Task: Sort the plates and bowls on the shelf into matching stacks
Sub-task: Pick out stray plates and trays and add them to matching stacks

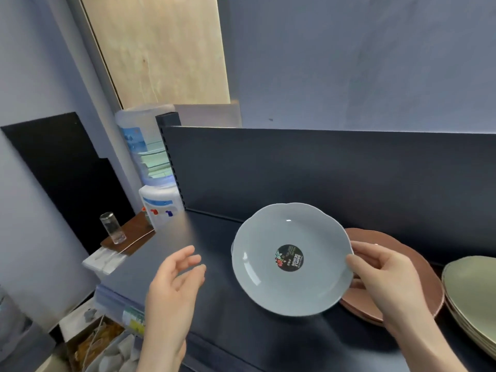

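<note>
A pale blue-grey plate (292,257) with a scalloped rim and a round black sticker in its middle hangs tilted above the dark shelf (220,264). My right hand (381,272) pinches its right rim, thumb on top. My left hand (174,280) hovers to the left of the plate with fingers spread, holding nothing and not touching it. Behind the blue plate lies a stack of pink-brown plates (397,264) on the shelf, partly hidden by my right hand. A stack of pale green plates (472,288) sits at the right edge.
The shelf's dark back panel (322,170) rises behind the plates. Off its left end stand a water dispenser (155,183), a glass (112,228) on a brown board, and boxes of clutter (102,342) below.
</note>
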`<state>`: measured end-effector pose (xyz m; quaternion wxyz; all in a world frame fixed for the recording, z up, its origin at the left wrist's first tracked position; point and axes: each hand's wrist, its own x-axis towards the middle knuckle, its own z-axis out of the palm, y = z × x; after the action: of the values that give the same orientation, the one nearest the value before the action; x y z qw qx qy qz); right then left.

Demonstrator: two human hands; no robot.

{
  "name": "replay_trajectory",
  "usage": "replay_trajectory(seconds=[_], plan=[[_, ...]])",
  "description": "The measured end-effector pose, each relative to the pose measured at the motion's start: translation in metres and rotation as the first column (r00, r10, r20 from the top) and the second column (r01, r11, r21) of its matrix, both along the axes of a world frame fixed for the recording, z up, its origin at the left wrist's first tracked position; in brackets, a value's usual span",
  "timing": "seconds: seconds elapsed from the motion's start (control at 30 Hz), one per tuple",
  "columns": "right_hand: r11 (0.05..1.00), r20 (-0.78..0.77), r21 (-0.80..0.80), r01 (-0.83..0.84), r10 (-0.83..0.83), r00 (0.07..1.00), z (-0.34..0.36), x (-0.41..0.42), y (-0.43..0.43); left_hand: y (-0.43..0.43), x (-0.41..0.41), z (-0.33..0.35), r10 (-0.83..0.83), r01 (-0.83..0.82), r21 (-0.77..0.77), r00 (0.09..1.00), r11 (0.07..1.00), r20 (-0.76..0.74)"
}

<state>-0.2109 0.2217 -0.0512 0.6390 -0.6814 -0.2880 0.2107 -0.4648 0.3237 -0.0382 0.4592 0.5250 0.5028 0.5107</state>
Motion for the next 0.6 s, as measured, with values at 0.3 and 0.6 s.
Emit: replay_trajectory(seconds=[0.3,0.6], plan=[[0.992,0.111,-0.071,0.108,-0.099,0.989,-0.001,-0.002,0.026,0.052,-0.001,-0.003,-0.028,0.04,0.087,0.99,0.995,-0.138],[0.949,0.169,-0.139,0.282,-0.258,0.951,-0.002,-0.025,0.056,0.107,-0.011,0.004,-0.199,0.212,0.1,0.972,0.972,-0.127]])
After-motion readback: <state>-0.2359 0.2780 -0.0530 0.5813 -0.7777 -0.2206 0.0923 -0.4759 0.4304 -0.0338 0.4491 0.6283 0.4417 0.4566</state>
